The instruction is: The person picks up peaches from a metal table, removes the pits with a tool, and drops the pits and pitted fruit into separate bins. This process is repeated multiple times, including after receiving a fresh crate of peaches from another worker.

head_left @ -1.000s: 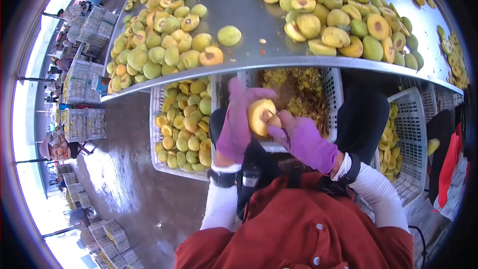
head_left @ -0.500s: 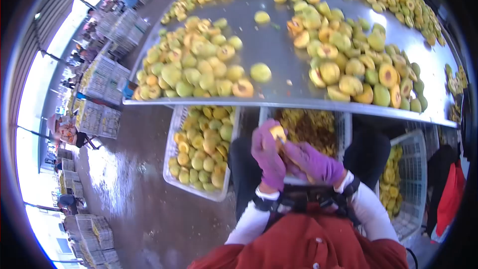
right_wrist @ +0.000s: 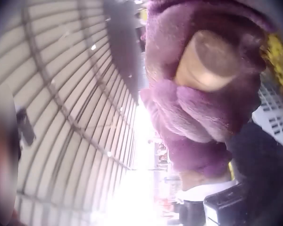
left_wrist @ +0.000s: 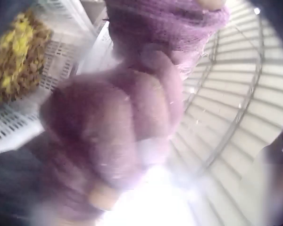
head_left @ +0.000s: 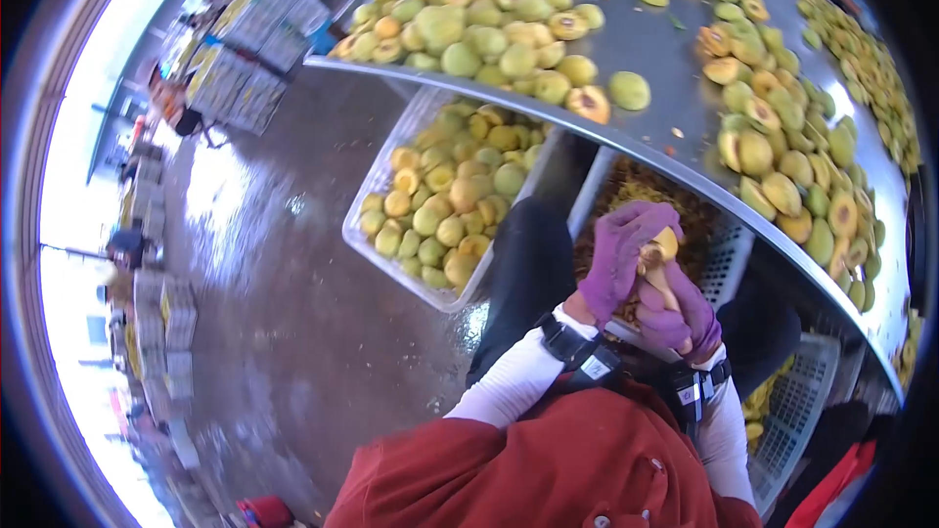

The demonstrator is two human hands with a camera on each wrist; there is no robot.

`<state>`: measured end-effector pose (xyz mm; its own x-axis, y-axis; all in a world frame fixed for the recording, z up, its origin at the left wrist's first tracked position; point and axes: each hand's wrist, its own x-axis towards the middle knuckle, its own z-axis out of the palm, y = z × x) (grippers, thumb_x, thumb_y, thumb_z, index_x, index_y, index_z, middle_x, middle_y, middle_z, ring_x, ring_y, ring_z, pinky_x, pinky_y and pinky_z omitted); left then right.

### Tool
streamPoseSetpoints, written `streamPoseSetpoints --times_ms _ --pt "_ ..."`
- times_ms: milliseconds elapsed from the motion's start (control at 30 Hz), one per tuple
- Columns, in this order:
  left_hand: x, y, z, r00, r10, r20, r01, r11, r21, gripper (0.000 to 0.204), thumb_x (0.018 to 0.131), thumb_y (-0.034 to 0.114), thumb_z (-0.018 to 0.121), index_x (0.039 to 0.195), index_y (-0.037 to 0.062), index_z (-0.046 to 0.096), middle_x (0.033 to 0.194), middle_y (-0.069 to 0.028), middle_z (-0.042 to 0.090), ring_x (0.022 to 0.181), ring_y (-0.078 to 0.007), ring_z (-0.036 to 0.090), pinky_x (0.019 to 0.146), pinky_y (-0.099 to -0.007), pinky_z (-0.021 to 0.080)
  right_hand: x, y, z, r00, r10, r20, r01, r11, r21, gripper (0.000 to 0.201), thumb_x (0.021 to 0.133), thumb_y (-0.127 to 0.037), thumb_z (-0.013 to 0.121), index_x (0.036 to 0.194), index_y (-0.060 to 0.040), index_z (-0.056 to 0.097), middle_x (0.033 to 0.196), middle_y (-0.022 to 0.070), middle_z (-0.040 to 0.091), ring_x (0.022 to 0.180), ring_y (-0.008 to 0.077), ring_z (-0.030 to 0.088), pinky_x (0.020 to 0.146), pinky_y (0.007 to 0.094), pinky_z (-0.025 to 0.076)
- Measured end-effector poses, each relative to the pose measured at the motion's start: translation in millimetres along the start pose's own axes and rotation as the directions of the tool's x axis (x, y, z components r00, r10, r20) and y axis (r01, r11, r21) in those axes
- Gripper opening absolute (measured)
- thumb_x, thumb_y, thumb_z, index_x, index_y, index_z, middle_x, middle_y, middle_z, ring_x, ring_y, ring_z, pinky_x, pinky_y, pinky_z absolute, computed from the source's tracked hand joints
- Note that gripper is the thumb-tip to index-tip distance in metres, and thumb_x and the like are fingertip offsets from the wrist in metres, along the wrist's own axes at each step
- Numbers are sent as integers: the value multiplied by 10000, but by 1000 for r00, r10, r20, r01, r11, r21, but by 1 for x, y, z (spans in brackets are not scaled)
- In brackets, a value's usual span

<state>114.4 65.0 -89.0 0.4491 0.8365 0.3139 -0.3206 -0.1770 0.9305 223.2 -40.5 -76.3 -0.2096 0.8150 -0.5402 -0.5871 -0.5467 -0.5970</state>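
Observation:
My left hand (head_left: 618, 256), in a purple knitted glove, curls round a yellow peach half (head_left: 667, 242), which shows at the fingertips. Close against it, my right hand (head_left: 690, 308), also gloved in purple, grips a tool by its wooden handle (right_wrist: 202, 70). The handle's round butt sticks out of the fist in the right wrist view; its working end is hidden at the fruit. Both hands are over a crate of peelings and scraps (head_left: 641, 186). In the left wrist view the curled left fingers (left_wrist: 108, 127) fill the middle.
A metal table (head_left: 675, 78) carries piles of halved peaches (head_left: 489, 24). Below its edge, on the wet floor (head_left: 313, 235), stands a white crate (head_left: 367, 225) full of peaches. Another crate (head_left: 807, 381) holds yellow pieces at the right. Stacked crates (head_left: 235, 88) line the left.
The head view has swung, so table and crates appear tilted and shifted. The hands stay together at the peach half; the left has closed its fingers, which were stretched out a second ago.

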Motion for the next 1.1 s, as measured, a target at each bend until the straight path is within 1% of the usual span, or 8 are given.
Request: streamPoseSetpoints --times_ms 67,133,267,467,667,800,967,1100 --pt "1 9 -1 851 -524 44 492 764 -417 213 868 144 555 991 0 652 1002 -105 639 931 -201 616 817 -303 490 8 11 -7 963 -97 250 16 952 307 470 974 -525 324 801 -106 447 514 -54 351 324 38 264 291 178 212" --pt "-5 -13 -20 973 86 -212 -47 982 182 210 897 190 554 934 6 647 922 -88 639 822 -172 628 740 -284 503 28 15 -26 850 -339 404 -44 717 695 458 976 -517 326 845 -100 465 512 -50 365 338 53 308 306 197 245" --pt "11 -4 -141 888 -17 -460 199 915 351 230 838 184 631 985 8 633 977 -112 625 897 -247 601 788 -340 488 57 41 -72 819 -503 -275 161 663 -731 473 927 -525 441 703 -111 484 510 -26 391 360 97 352 359 264 293" --pt "-29 -71 -279 910 -214 355 -305 237 923 386 758 107 621 1133 36 561 1215 -140 525 1056 -297 550 861 -402 470 47 36 -70 828 -124 -547 -48 956 -289 435 900 -521 513 795 -99 506 535 -15 432 382 91 384 347 254 297" --pt "7 -67 -221 816 -578 13 -105 -126 986 162 802 91 526 949 57 583 983 -148 588 940 -318 585 763 -420 488 69 43 -68 831 -35 -556 -178 929 -324 423 902 -482 546 880 -59 542 618 24 501 496 135 496 451 284 397" --pt "43 -73 -224 742 -670 -16 -45 -73 996 127 698 158 641 801 96 681 839 -133 653 785 -315 624 678 -437 501 81 45 -85 482 -869 -112 -174 31 -984 369 899 -379 560 841 -15 577 663 191 556 575 385 540 548 435 452" --pt "138 18 -69 915 399 56 -271 506 819 98 787 53 679 874 31 637 728 -78 585 599 -158 560 547 -264 459 64 36 -92 685 -675 -275 -83 303 -950 375 902 -379 557 840 -10 590 721 206 610 694 392 603 613 458 466" --pt "201 -34 40 828 23 560 -532 348 772 508 690 335 787 1042 10 620 827 -109 636 691 -224 619 637 -329 497 48 16 -64 680 -658 -324 121 536 -835 407 910 -424 516 876 -27 604 767 202 632 749 390 622 638 464 469"
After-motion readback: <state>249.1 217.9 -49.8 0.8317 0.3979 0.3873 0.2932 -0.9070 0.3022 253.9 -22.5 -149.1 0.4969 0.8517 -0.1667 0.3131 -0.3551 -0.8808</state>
